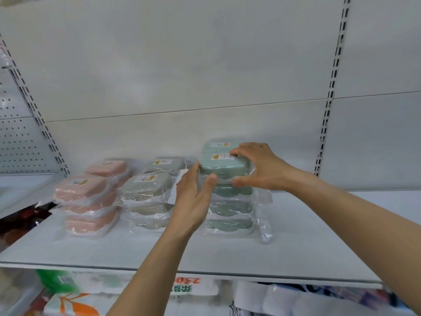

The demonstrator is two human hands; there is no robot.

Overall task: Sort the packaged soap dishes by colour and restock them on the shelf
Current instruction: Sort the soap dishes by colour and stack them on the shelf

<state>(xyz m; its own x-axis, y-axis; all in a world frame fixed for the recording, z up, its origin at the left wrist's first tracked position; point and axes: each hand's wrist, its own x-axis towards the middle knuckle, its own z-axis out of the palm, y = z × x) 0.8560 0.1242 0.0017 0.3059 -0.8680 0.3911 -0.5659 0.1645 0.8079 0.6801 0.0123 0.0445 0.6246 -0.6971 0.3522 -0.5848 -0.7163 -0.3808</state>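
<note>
On the white shelf (pixel 296 252) stand stacks of plastic-wrapped soap dishes sorted by colour: pink stacks (pixel 84 201) at the left, grey stacks (pixel 147 197) in the middle, green stacks (pixel 230 210) at the right. My right hand (pixel 257 165) grips the top green soap dish (pixel 222 165) of the front green stack, fingers over its far edge and thumb at its near side. My left hand (pixel 193 195) lies flat against the left side of that stack, fingers straight, thumb on the wrapping. A second green stack (pixel 216 144) stands behind.
The shelf's back panel (pixel 182 76) is bare above the stacks, with slotted uprights (pixel 328 110) at the right and a perforated panel (pixel 20 137) at the left. Packaged goods (pixel 136 293) fill the shelf below.
</note>
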